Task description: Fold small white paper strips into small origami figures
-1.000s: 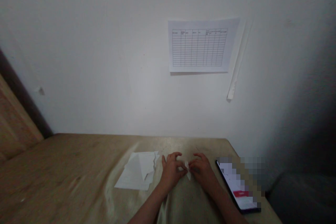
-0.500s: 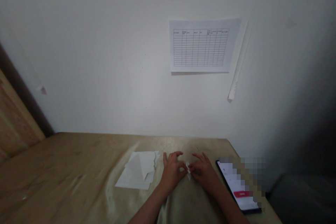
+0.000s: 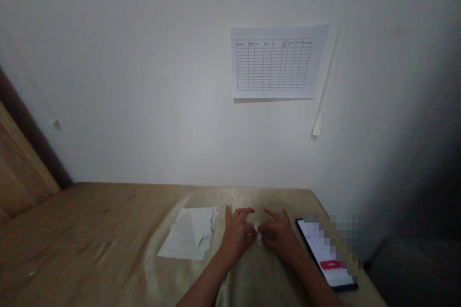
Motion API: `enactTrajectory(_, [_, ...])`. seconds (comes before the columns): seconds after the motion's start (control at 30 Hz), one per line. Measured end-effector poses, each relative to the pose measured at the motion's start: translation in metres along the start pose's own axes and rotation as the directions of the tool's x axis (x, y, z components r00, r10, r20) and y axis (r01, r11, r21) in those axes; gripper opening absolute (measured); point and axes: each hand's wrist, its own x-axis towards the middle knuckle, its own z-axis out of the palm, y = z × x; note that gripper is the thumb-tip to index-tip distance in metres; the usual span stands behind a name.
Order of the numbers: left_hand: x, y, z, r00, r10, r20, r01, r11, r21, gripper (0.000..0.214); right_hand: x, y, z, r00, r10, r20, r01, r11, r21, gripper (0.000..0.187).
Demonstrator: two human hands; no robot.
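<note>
A small folded piece of white paper (image 3: 258,238) is pinched between my two hands, just over the table. My left hand (image 3: 238,230) holds its left side with thumb and index finger, while the other fingers are raised. From the right, my right hand (image 3: 276,233) grips it between thumb and fingertips, two fingers lifted. The fingertips cover much of the folded paper, so its exact shape is hard to make out. Left of my left hand lies a stack of white paper sheets (image 3: 183,240), some with torn edges and one with a crease.
A phone (image 3: 317,249) with a lit screen, partly blurred out, lies right of my right hand. The table (image 3: 90,249) has a shiny tan cover and meets a white wall (image 3: 144,81). A printed table sheet (image 3: 273,64) is stuck there. Wood (image 3: 21,168) stands at far left.
My fingers have shifted slightly around the folded paper, with the raised fingers a little straighter. The sheets and phone stay in place.
</note>
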Motion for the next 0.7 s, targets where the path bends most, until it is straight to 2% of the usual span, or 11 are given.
enactTrajectory(0.2, [0.001, 0.0, 0.0, 1.0, 0.001, 0.008, -0.001, 1.0, 0.003, 0.013, 0.002, 0.003, 0.001, 1.0, 0.004, 0.016, -0.004, 1.0, -0.001, 0.027])
enactTrajectory(0.4, [0.002, 0.002, -0.001, 0.998, -0.059, 0.015, 0.059, 0.997, 0.042, 0.011, 0.003, 0.002, -0.003, 0.999, -0.019, 0.036, 0.02, 0.999, -0.032, 0.026])
enactTrajectory(0.7, [0.005, 0.01, -0.005, 0.996, -0.091, 0.014, 0.089, 0.99, 0.107, 0.009, 0.004, -0.003, -0.01, 0.998, -0.044, 0.052, 0.048, 0.996, -0.073, 0.023])
